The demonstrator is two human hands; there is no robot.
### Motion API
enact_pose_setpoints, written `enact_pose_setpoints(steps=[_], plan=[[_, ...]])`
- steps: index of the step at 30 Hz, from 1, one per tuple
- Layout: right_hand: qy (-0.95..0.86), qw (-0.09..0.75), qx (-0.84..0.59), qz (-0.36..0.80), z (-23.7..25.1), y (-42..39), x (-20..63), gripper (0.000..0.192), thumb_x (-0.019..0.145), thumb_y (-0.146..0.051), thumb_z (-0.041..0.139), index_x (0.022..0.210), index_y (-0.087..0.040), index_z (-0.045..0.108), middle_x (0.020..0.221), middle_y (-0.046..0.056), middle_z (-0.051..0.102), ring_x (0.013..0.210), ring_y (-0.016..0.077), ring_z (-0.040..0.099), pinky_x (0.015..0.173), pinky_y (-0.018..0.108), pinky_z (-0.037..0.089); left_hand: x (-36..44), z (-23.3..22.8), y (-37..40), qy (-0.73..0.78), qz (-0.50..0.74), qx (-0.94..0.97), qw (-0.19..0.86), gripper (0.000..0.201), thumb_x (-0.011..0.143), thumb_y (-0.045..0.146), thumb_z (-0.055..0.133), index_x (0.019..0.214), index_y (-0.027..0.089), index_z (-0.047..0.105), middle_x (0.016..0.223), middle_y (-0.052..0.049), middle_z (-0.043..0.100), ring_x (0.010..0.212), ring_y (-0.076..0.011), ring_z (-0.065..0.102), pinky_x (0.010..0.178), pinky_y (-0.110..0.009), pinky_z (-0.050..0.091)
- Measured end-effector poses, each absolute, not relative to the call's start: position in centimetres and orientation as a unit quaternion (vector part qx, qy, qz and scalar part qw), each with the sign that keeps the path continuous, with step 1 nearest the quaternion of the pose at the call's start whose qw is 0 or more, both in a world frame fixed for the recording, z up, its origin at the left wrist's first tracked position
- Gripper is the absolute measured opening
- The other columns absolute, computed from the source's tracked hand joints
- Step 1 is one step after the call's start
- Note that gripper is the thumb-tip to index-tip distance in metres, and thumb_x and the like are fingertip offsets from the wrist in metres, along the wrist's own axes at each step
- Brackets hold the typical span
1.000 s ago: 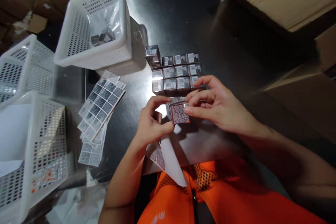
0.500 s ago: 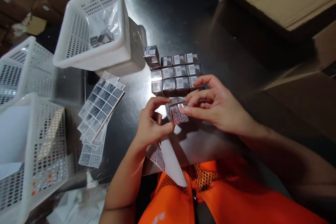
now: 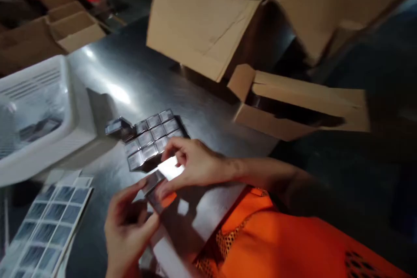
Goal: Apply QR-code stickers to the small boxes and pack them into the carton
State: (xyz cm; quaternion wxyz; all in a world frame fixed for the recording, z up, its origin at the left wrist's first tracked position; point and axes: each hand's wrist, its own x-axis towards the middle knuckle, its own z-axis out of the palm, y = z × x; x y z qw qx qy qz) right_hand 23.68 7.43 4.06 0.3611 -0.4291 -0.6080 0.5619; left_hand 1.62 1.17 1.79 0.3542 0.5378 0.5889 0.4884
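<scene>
A small dark box [image 3: 153,181] is pinched between the thumb and fingers of my left hand [image 3: 125,221]. The thumb of my right hand [image 3: 195,165] presses against the box's near side, while its bent index finger stays apart above, over a bright patch of table. Just beyond the hands, several similar small boxes [image 3: 150,151] stand in rows, and another box [image 3: 117,126] sits at their far left corner. Below my left hand, a pale curled sheet [image 3: 166,252] hangs near the table edge. Motion blurs the print on the held box.
At left, a white plastic basket [image 3: 76,126] holds small boxes and clear plastic. Sticker sheets [image 3: 54,221] with dark squares lie in front of it. An open cardboard carton [image 3: 202,30] stands at the back, with a smaller open carton [image 3: 286,126] to its right.
The view has swung right, bringing cartons into sight and shifting the table items left. My right index finger has lifted from the box area; my left hand keeps its pinch on the box.
</scene>
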Motion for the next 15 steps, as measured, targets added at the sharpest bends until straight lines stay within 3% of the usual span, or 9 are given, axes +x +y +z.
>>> enact_pose_setpoints(steps=[2,4,7,10,12,15], plan=[[-0.620,0.323,-0.385,0.603,4.2,7.9,24.1,0.062,0.054,-0.038,0.098,0.105,-0.026,0.064,0.087,-0.006,0.061,0.077,0.0109,0.062,0.067,0.020,0.053,0.8,1.4,1.3,0.590,0.484,0.532,0.366,0.051,0.045,0.024,0.094,0.091,0.023,0.070,0.094,-0.001,0.079,0.063,-0.0157,0.072,0.053,-0.023,0.060],[-0.597,0.270,-0.317,0.685,4.4,8.4,24.2,0.067,0.054,-0.026,0.097,0.112,-0.028,0.064,0.099,-0.006,0.067,0.083,0.0100,0.066,0.071,0.017,0.055,0.4,1.2,1.5,0.580,0.459,0.556,0.379,0.054,0.044,0.025,0.096,0.092,0.023,0.071,0.091,-0.001,0.080,0.068,-0.0197,0.074,0.057,-0.027,0.063],[-0.560,0.233,-0.285,0.742,4.9,8.5,24.3,0.070,0.049,-0.010,0.096,0.110,-0.027,0.067,0.085,-0.011,0.070,0.078,0.0080,0.068,0.071,0.013,0.054,0.9,1.6,1.3,0.553,0.454,0.603,0.352,0.051,0.054,0.031,0.093,0.101,0.025,0.074,0.107,-0.004,0.079,0.065,-0.0167,0.071,0.049,-0.023,0.055],[-0.557,0.272,-0.309,0.722,5.4,7.5,26.2,0.061,0.049,-0.012,0.096,0.105,-0.022,0.074,0.075,-0.011,0.071,0.072,0.0084,0.066,0.066,0.014,0.052,1.8,2.7,0.7,0.531,0.446,0.649,0.314,0.042,0.068,0.039,0.087,0.108,0.029,0.077,0.133,-0.004,0.071,0.052,-0.0065,0.056,0.041,-0.022,0.042],[-0.549,0.304,-0.324,0.708,5.8,6.2,29.2,0.047,0.060,-0.021,0.094,0.103,-0.020,0.077,0.081,-0.007,0.074,0.072,0.0101,0.067,0.066,0.018,0.053,2.0,3.4,0.4,0.530,0.432,0.661,0.309,0.035,0.073,0.041,0.083,0.106,0.030,0.079,0.134,-0.002,0.071,0.048,-0.0032,0.046,0.042,-0.022,0.040],[-0.517,0.374,-0.407,0.654,6.8,3.9,35.6,0.045,0.068,-0.028,0.090,0.109,-0.019,0.075,0.097,-0.001,0.076,0.084,0.0120,0.070,0.078,0.022,0.057,1.6,4.0,0.2,0.541,0.422,0.649,0.330,0.030,0.074,0.045,0.082,0.101,0.030,0.080,0.129,-0.002,0.073,0.058,-0.0076,0.055,0.044,-0.023,0.039]])
